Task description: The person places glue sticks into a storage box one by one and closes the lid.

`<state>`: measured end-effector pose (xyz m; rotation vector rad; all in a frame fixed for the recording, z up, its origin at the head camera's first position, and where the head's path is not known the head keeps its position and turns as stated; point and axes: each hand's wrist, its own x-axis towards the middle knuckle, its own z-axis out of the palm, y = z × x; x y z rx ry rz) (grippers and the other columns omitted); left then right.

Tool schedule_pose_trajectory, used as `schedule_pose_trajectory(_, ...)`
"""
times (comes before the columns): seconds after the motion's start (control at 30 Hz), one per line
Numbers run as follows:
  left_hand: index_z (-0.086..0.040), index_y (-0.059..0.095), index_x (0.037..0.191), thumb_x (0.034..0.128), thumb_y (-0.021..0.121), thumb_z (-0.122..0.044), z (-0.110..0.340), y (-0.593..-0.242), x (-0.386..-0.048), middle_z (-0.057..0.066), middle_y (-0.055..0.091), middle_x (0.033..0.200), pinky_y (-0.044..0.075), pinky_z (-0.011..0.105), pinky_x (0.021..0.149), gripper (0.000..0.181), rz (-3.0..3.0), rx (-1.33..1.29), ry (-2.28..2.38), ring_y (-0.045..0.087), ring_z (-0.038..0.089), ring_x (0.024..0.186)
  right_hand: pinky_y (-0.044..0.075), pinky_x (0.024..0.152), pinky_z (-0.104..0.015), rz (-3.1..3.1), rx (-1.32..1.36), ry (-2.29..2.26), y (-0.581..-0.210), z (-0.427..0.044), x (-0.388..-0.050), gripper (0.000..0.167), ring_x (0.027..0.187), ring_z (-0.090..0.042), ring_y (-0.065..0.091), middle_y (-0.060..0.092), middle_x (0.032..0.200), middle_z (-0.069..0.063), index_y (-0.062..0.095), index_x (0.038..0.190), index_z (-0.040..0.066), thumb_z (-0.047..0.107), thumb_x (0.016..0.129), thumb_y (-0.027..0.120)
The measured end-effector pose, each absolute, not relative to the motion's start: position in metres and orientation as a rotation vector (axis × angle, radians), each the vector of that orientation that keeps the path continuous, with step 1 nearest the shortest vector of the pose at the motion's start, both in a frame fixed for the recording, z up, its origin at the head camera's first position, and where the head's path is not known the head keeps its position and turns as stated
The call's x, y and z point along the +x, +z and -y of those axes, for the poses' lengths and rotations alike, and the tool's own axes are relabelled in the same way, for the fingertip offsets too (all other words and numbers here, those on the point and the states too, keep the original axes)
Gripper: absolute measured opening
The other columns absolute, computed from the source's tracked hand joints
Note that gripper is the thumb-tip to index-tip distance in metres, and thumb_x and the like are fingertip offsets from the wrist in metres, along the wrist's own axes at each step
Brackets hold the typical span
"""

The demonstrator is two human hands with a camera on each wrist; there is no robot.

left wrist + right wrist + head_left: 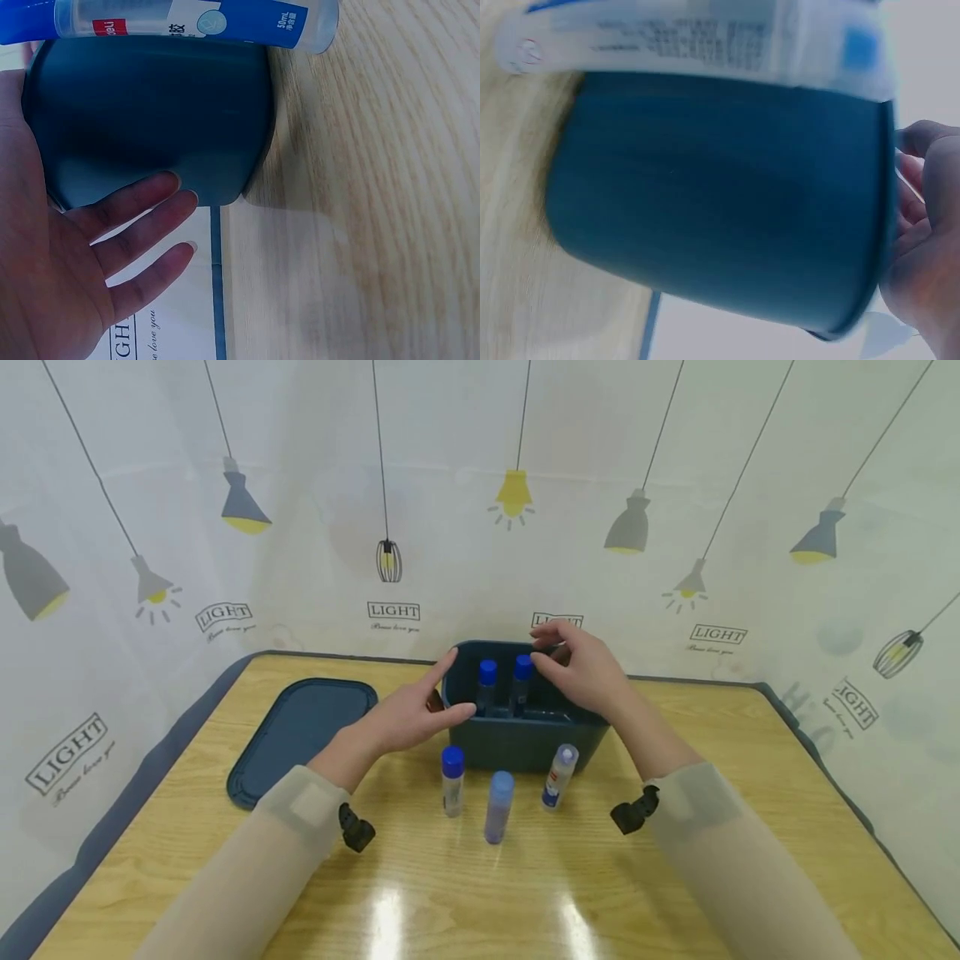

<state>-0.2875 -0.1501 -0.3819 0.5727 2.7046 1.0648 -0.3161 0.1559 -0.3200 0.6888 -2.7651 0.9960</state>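
Two blue-capped bottles (521, 685) stand upright inside the bin (517, 747). On my feed, the right hand (581, 668) is nearer, its fingers loosely bent, grasping nothing; one cap sits just left of it, contact unclear. The left hand (408, 714) spreads, ungripping, at the bin's left end.

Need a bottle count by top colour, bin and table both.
Bottles with dark blue tops: 3 (2 standing in the bin, 1 on the table)
Bottle with a light blue top: 1, on the table
Bottle with a clear, whitish top: 1, on the table
Total: 5
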Motion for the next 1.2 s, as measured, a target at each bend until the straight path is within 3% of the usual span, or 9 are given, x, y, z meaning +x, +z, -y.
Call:
schedule_pose_trajectory(0.23, -0.052, -0.006, 0.174, 0.1005, 0.058, -0.079, 0.152, -0.382, -0.286, 0.008, 0.073, 0.11, 0.053, 0.041, 0.075, 0.101, -2.693, 0.566, 1.08, 0.065, 0.025, 0.087, 0.059, 0.087, -0.043, 2.624, 0.771, 1.054, -0.318, -0.173, -0.268, 0.028, 0.096, -0.022, 0.071, 0.077, 0.125, -0.007, 0.068, 0.136, 0.01, 0.019, 0.11, 0.068)
schedule_pose_trajectory(0.7, -0.053, -0.006, 0.173, 0.1005, 0.059, -0.079, 0.15, -0.38, -0.286, 0.009, 0.072, 0.11, 0.053, 0.041, 0.077, 0.101, -2.673, 0.567, 1.087, 0.064, 0.026, 0.087, 0.057, 0.081, -0.028, 2.683, 0.83, 1.072, -0.332, -0.208, -0.214, 0.02, 0.091, -0.014, 0.067, 0.077, 0.113, 0.003, 0.074, 0.128, 0.014, 0.02, 0.109, 0.071)
schedule_pose_trajectory(0.8, -0.051, -0.007, 0.174, 0.1013, 0.058, -0.078, 0.15, -0.38, -0.286, 0.01, 0.072, 0.106, 0.051, 0.041, 0.074, 0.1, -2.68, 0.586, 1.079, 0.062, 0.026, 0.082, 0.058, 0.08, -0.029, 2.723, 0.861, 1.073, -0.335, -0.21, -0.21, 0.023, 0.092, -0.013, 0.068, 0.076, 0.114, 0.003, 0.074, 0.13, 0.016, 0.023, 0.108, 0.073)
schedule_pose_trajectory(1.03, -0.051, -0.006, 0.174, 0.101, 0.058, -0.078, 0.151, -0.381, -0.287, 0.011, 0.072, 0.103, 0.051, 0.04, 0.073, 0.101, -2.677, 0.59, 1.084, 0.061, 0.025, 0.08, 0.061, 0.096, -0.043, 2.814, 0.961, 1.017, -0.347, -0.21, -0.207, 0.038, 0.104, -0.011, 0.068, 0.072, 0.137, -0.005, 0.068, 0.141, 0.014, 0.024, 0.105, 0.077)
schedule_pose_trajectory(1.2, -0.051, -0.005, 0.174, 0.1009, 0.059, -0.078, 0.151, -0.382, -0.287, 0.01, 0.072, 0.107, 0.052, 0.041, 0.076, 0.101, -2.674, 0.584, 1.097, 0.063, 0.026, 0.084, 0.06, 0.097, -0.042, 2.874, 0.979, 0.94, -0.357, -0.209, -0.207, 0.046, 0.106, -0.014, 0.067, 0.07, 0.133, 0.003, 0.066, 0.147, 0.017, 0.023, 0.104, 0.079)
